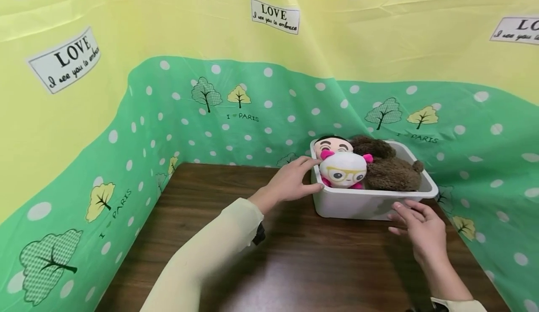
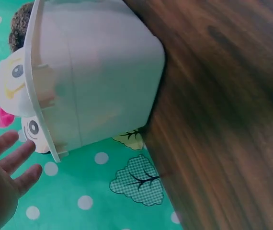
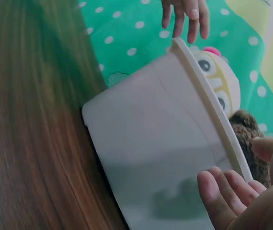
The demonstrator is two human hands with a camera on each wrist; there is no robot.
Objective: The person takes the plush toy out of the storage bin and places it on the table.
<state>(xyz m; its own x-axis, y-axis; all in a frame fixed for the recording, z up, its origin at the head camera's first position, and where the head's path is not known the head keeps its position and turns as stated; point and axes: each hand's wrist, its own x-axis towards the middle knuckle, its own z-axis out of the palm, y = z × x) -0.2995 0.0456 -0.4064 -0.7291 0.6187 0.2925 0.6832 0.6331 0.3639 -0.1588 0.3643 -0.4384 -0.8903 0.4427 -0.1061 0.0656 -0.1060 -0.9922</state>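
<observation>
A white plastic bin (image 1: 358, 206) stands at the back right of the wooden table. Inside it sit a white plush toy with yellow glasses and pink ears (image 1: 343, 168), a round-faced plush with dark brows (image 1: 332, 144) behind it, and a fuzzy brown plush (image 1: 393, 174) on the right. My left hand (image 1: 294, 178) is at the bin's left end, fingers spread and extended near the rim; whether it touches cannot be told. Before the bin's front right wall is my right hand (image 1: 425, 230), its fingers loosely bent and holding nothing.
The dark wood table (image 1: 294, 265) reaches toward me. Green and yellow printed cloth (image 1: 236, 92) hangs behind it and along both sides, close to the bin's back and right end.
</observation>
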